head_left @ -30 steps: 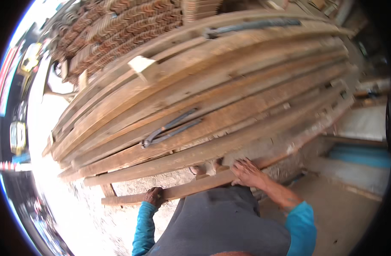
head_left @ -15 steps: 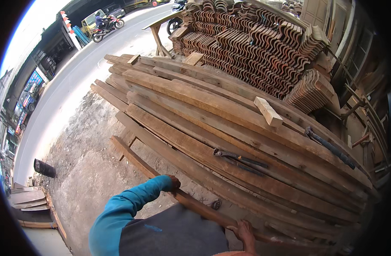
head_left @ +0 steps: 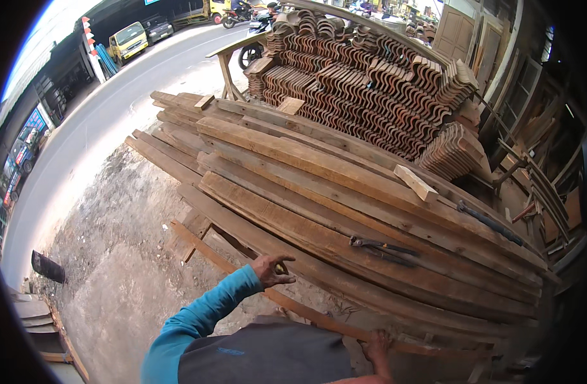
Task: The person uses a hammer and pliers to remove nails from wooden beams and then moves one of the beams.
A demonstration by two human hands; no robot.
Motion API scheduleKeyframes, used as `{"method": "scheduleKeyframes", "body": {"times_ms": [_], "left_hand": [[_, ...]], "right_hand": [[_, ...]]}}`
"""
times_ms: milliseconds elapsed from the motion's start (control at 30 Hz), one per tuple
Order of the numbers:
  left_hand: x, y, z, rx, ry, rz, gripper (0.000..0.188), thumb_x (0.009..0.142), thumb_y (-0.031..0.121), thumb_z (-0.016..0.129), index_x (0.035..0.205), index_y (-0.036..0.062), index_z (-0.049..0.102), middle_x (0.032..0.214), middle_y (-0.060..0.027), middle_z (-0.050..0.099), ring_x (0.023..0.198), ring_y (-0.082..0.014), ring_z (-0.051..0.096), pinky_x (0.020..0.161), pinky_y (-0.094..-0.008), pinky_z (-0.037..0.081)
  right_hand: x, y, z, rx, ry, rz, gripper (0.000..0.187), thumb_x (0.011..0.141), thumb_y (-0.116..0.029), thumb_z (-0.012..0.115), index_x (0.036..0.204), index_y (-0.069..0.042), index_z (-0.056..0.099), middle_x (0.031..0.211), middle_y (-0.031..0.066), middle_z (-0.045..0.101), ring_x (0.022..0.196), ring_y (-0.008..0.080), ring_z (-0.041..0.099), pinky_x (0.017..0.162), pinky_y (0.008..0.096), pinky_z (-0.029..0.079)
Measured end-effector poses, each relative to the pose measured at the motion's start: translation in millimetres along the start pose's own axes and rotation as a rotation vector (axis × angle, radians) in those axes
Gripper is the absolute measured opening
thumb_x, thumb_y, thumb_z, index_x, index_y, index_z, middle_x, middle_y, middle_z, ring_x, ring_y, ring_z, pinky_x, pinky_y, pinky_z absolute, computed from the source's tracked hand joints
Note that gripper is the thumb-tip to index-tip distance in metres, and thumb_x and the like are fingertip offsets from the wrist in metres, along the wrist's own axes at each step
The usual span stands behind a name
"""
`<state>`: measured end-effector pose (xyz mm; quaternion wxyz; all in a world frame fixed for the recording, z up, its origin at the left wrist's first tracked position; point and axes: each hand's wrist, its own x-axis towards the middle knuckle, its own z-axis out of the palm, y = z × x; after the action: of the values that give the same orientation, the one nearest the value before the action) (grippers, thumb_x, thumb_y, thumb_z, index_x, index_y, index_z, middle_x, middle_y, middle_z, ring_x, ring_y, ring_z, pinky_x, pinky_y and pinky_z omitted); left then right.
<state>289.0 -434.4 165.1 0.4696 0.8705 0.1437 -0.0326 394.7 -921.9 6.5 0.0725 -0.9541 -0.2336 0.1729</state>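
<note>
My left hand, in a blue sleeve, is raised just above a narrow wooden plank. Its fingers curl round a small dark and yellowish thing too small to name. Farther down that plank, my right hand has its fingers over the edge, gripping it. The plank slants from the left toward the lower right in front of me. Beyond it lie several long brown boards side by side. On them rest metal pincers with dark handles, a short wooden block and a long dark-handled tool.
Behind the boards rises a big stack of curved clay roof tiles, with a wooden trestle at its left. A black container stands on the dirt at left. A road with parked vehicles runs past. Timber pieces lean at right.
My left hand has let go of the plank and lifted, turning its fingers to the right. My right hand stays on the plank. The view has shifted, and a motorbike on the road has moved right.
</note>
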Motion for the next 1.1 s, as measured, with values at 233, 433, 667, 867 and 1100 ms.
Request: {"method": "scheduleKeyframes", "body": {"times_ms": [233,433,667,867,1100], "left_hand": [[39,108,-170,-0.51,0.526,0.224,0.103,0.079,0.038,0.084,0.155,0.0043,0.023,0.087,-0.0086,0.066,0.064,-0.0105,0.057,0.052,-0.0236,0.046],[66,153,-250,-0.619,0.573,0.349,0.095,0.084,0.038,0.079,0.154,0.0049,0.024,0.094,-0.0173,0.068,0.06,-0.0113,0.055,0.051,-0.0244,0.046],[78,167,-280,-0.517,0.643,0.374,0.095,0.085,0.037,0.079,0.152,-0.0006,0.024,0.091,-0.0148,0.069,0.06,-0.011,0.056,0.051,-0.0243,0.046],[54,111,-185,-0.633,0.259,0.255,0.065,0.087,0.04,0.075,0.135,0.0016,0.054,0.087,-0.0078,0.067,0.063,-0.0084,0.057,0.054,-0.0226,0.048],[42,85,-156,-0.803,0.339,0.146,0.098,0.085,0.037,0.078,0.157,0.007,0.017,0.085,-0.0077,0.067,0.062,-0.0094,0.058,0.05,-0.0233,0.046]], "right_hand": [[-4,-21,-13,-0.085,-0.039,0.063,0.072,0.074,-0.048,0.08,0.129,-0.009,0.054,0.138,0.0214,0.05,0.134,0.041,0.04,0.115,0.0596,0.021],[0,-18,-28,-0.054,-0.15,0.097,0.069,0.08,-0.051,0.075,0.129,-0.006,0.055,0.141,0.0185,0.047,0.139,0.0388,0.033,0.117,0.0602,0.017],[4,-27,-22,-0.001,0.055,0.001,0.073,0.069,-0.05,0.083,0.122,-0.006,0.058,0.139,0.0199,0.047,0.133,0.0398,0.039,0.115,0.0548,0.024],[-5,-22,-29,0.033,0.08,-0.024,0.068,0.064,-0.047,0.087,0.114,-0.009,0.062,0.128,0.0186,0.056,0.128,0.0402,0.044,0.112,0.0565,0.026],[-2,-36,-26,-0.031,0.054,0.063,0.066,0.062,-0.049,0.087,0.111,-0.011,0.064,0.128,0.0175,0.057,0.129,0.0403,0.045,0.11,0.059,0.028]]}}
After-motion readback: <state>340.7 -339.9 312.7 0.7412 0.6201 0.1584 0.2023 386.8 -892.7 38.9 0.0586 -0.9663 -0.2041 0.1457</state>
